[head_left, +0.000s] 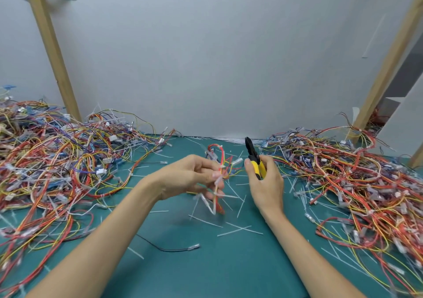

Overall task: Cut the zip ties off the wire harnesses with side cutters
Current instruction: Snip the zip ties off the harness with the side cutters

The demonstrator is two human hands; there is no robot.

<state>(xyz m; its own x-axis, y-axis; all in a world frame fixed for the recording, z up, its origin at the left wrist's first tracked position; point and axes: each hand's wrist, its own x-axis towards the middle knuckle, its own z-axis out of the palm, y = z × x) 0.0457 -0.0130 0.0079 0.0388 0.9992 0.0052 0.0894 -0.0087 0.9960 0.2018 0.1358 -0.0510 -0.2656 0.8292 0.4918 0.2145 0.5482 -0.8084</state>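
- Head view: we see both of our bare forearms reaching out over a green mat (pixel 206 272).
- Our left hand (pixel 190 176) is held above the mat with its fingers curled, and it pinches a small wire harness (pixel 220 158) at the fingertips.
- That harness is a bundle of red and yellow wires with clear plugs. One loop rises past the fingers, and the rest dangles below them towards the mat.
- White zip ties (pixel 216 184) stick out of the bundle near the fingers; motion blur hides how many.
- Our right hand (pixel 266 183) is wrapped round the yellow handles of the side cutters (pixel 253 158), just to the right of the harness and not touching it.
- The cutters' black nose points up and away from us, and the blades look closed together.
- Loose white tie pieces (pixel 240 229) lie scattered on the mat under and between our hands.
- A single black wire (pixel 169 249) with a clear end lies on the mat near our left forearm.
- A big heap of tangled harnesses (pixel 57 160) fills the left of the mat, and another heap (pixel 354 183) fills the right.
- A pale wall (pixel 217 57) stands behind the mat, with a slanted wooden post (pixel 52 52) on the left and another post (pixel 389 64) on the right.
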